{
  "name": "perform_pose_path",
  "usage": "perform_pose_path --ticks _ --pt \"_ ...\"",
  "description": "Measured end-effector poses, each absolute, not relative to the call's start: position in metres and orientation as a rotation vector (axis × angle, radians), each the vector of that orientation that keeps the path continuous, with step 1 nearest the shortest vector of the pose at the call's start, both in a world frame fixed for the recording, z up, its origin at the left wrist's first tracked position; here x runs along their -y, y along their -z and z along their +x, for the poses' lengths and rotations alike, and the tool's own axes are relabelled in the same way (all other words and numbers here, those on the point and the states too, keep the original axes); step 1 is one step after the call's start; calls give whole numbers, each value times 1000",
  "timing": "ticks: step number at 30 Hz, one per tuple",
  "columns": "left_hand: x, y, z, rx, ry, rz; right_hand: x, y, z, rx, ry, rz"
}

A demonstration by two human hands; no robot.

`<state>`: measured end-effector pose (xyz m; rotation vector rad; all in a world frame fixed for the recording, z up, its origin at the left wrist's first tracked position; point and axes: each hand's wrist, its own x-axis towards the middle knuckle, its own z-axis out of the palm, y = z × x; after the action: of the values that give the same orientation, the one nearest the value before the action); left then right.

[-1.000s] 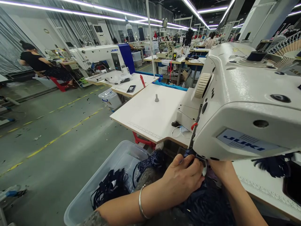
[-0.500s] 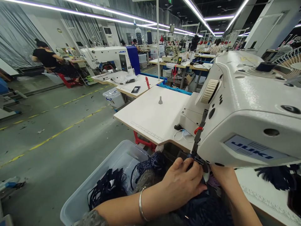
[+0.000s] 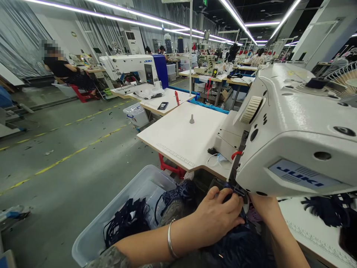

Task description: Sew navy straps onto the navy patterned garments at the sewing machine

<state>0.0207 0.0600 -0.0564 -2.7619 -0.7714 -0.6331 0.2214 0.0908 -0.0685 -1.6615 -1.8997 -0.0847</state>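
Note:
A white JUKI sewing machine fills the right side. Under the near end of its head, my left hand is closed, fingers bent around navy fabric strips. A silver bangle circles that wrist. My right hand reaches in behind the machine head; only the wrist side and forearm show, and its fingers are hidden. More navy strips lie bunched below my hands, over my lap. On the left, a clear plastic bin holds a tangle of navy strips.
The white machine table bears a grey spool pin and a face mask. Another JUKI machine and a phone are beyond. Navy pieces lie at right. A person sits far left.
The camera view has shifted slightly. My left hand stays at the same spot under the machine head with the navy strips, and my right arm keeps its place.

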Motion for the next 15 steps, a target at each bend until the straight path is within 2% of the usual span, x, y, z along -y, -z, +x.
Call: perform_pose_path --ticks 5,15 --pt "-57 59 21 741 643 -2761 -88 87 227 1827 -33 -1649" --pt "-53 59 28 821 599 -2724 -84 96 230 1842 26 -1652"
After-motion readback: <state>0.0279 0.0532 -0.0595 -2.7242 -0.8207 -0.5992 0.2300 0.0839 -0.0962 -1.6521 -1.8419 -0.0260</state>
